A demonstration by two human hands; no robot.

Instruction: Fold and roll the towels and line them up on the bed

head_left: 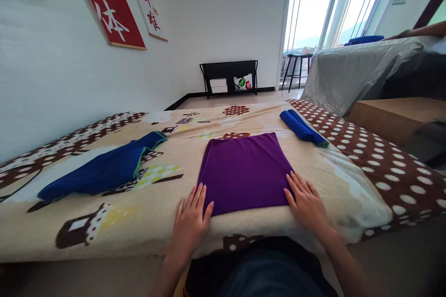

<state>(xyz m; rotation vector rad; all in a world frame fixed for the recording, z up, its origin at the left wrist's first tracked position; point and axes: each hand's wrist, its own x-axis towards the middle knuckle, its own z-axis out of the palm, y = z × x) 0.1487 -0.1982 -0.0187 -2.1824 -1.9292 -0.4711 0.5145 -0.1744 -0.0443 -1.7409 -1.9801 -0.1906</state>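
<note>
A purple cloth lies flat and squarish at the near middle of the blanket, its weave smooth and matte, its far edge slightly narrower to the eye and a folded layer showing along its left side. The blanket looks plush, cream with printed brown, yellow and green motifs, and bordered by brown bands with white dots.

To the left, a blue cloth with green-stitched edges lies in a long, loosely folded shape that tapers toward the near left. To the right and farther off, a second blue cloth is rolled into a tight double tube.

Beyond the blanket, a black rack stands by the wall, holding white boxes and a glossy printed packet. At right are a brown cardboard box and crinkled translucent plastic sheeting.

The left hand rests palm down, fingers extended and thumb spread, touching the cloth's near left corner. The right hand mirrors it at the near right corner, fingers straight and slightly parted. Both are opened flat, gripping nothing.
</note>
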